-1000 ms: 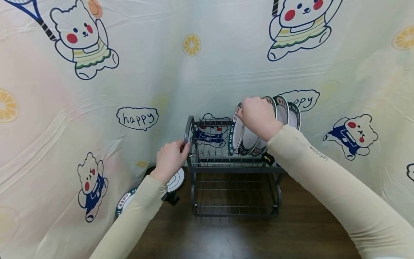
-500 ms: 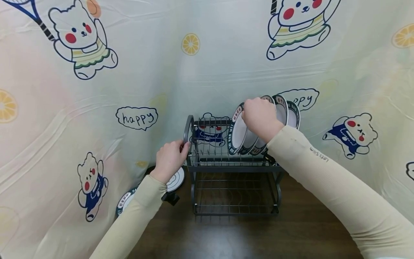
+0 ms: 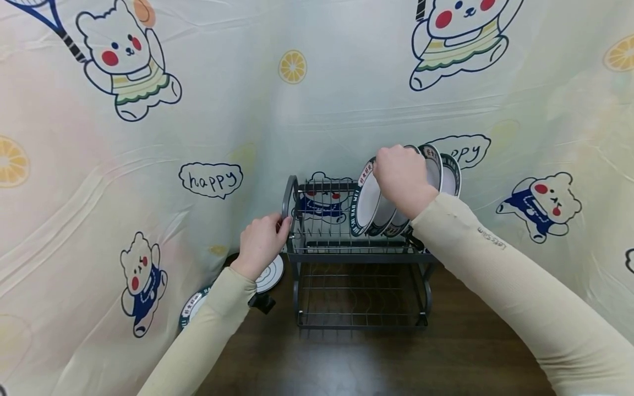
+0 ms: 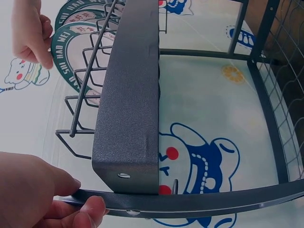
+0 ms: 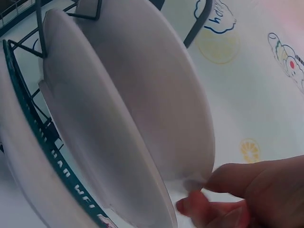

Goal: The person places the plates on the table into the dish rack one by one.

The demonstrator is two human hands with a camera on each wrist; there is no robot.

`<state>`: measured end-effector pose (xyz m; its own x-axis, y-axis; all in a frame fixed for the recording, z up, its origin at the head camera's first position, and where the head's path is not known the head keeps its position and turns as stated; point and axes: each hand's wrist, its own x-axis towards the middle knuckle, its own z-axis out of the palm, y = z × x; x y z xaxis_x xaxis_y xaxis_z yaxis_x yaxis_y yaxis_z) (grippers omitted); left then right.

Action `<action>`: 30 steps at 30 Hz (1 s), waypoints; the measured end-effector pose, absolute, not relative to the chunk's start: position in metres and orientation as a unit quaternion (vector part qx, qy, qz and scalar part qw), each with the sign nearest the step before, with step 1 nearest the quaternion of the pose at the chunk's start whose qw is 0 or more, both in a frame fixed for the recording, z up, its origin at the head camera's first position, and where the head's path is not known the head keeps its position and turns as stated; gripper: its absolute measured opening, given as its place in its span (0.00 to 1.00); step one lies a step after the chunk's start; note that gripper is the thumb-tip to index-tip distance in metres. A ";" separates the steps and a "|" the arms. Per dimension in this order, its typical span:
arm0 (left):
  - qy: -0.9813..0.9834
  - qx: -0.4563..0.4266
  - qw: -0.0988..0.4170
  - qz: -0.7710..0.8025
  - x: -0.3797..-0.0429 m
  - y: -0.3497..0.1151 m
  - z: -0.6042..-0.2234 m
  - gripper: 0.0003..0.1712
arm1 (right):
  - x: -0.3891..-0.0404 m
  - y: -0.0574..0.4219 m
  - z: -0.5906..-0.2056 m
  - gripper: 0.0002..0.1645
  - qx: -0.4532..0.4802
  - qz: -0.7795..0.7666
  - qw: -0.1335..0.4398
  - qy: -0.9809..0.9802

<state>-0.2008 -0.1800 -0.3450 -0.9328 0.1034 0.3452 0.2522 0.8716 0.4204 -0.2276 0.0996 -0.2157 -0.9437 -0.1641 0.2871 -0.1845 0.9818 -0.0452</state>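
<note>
A dark metal dish rack (image 3: 356,257) with two tiers stands in front of the patterned sheet. My left hand (image 3: 261,247) grips the rack's left side frame; in the left wrist view its thumb lies over the curved bar (image 4: 156,203) and its fingers curl beneath. Several white plates with dark green, lettered rims stand on edge at the upper tier's right. With my right hand (image 3: 403,179) I pinch the top rim of the leftmost plate (image 3: 367,203). In the right wrist view, thumb and fingers meet at this plate's rim (image 5: 161,104). The hand partly hides the other plates (image 3: 451,179).
Left of the rack, near my left wrist, lies a round white piece with ring lines (image 3: 269,275), partly covered. A green-rimmed plate (image 3: 193,308) shows behind my left sleeve. The lower tier (image 3: 361,314) sits close to the brown table (image 3: 356,363).
The leftmost plate has turned so more of its white face shows. My right hand has shifted slightly right at its rim. The left hand keeps its hold on the rack.
</note>
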 end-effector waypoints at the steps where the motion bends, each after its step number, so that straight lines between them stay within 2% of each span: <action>1: -0.954 -0.093 0.157 -0.237 -0.201 -0.180 -0.345 0.22 | -0.227 0.100 -0.215 0.18 0.091 0.045 0.151 -0.983; 9: -0.954 -0.090 0.159 -0.239 -0.201 -0.179 -0.345 0.22 | -0.220 0.109 -0.214 0.26 0.114 0.078 0.206 -0.969; 30: -0.954 -0.089 0.163 -0.235 -0.200 -0.178 -0.346 0.22 | -0.195 0.144 -0.220 0.22 0.135 0.122 0.285 -0.941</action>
<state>-0.1997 -0.1779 -0.3465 -0.9311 0.0938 0.3525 0.2468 0.8735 0.4195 -0.1952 0.1444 -0.2198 -0.8016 -0.1846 0.5686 -0.3239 0.9336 -0.1536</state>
